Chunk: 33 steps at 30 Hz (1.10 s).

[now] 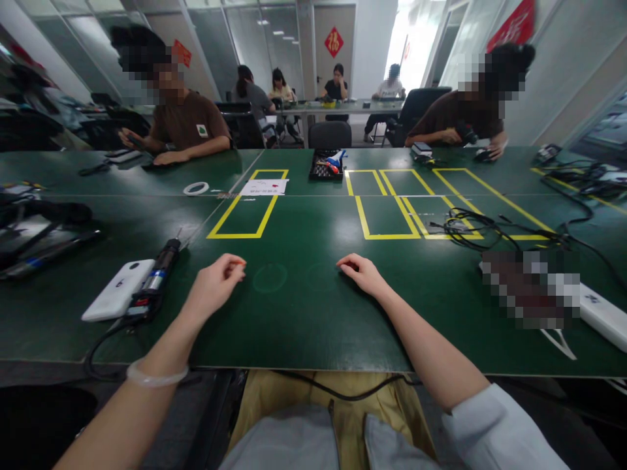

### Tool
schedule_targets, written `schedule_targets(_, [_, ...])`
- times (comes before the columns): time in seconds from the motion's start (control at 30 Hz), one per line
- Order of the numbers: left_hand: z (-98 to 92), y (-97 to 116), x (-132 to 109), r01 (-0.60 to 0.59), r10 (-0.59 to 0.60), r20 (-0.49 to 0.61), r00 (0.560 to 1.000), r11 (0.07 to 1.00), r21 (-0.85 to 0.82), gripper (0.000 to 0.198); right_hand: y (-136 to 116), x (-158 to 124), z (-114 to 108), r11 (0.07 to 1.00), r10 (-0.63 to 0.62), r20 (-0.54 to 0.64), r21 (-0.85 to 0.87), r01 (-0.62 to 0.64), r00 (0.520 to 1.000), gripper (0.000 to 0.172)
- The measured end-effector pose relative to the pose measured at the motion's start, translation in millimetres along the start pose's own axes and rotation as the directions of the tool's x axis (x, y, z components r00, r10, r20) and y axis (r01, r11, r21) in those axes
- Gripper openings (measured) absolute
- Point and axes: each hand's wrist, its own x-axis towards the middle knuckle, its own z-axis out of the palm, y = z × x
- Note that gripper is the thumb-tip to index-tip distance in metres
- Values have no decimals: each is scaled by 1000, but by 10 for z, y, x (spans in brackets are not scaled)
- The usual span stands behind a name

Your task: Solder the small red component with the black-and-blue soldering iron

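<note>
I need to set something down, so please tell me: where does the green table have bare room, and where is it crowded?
Bare table lies between the left hand and right hand, continuing back between the left and right yellow tape outlines to the black tray. Crowded: right, with tangled black cables; left, with a white device beside a black tool.

ok so the left hand (219,279) and right hand (361,273) are well apart at the near side of the table (298,333). The electric screwdriver (157,277) lies left of the left hand, with a flat case (116,290) just left of that. There's a cable tangle (482,226) right of the right hand. Farther back, left to right: tape roll (186,190), paper sheet (259,188), tray (318,175).
</note>
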Motion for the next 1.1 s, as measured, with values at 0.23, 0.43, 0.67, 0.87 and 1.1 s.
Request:
schedule_targets(0.23, [904,920,364,-95,365,323,873,778,-622,49,-3,12,23,970,24,108,237,-49,994,24])
schedule_targets(0.43, [1402,1034,422,-8,507,431,746,655,-756,63,-34,6,83,889,-56,226,455,-54,973,29])
schedule_targets(0.67, [1511,968,397,13,404,328,854,614,-789,52,-23,5,102,895,-20,133,444,-42,991,25])
schedule_targets(0.87, [1539,965,382,79,345,358,867,615,-785,35,-26,5,72,944,-25,79,329,-2,997,22])
schedule_targets(1.1, [1473,1006,309,6,357,306,882,643,-766,30,-4,2,85,944,17,82,327,-43,996,25])
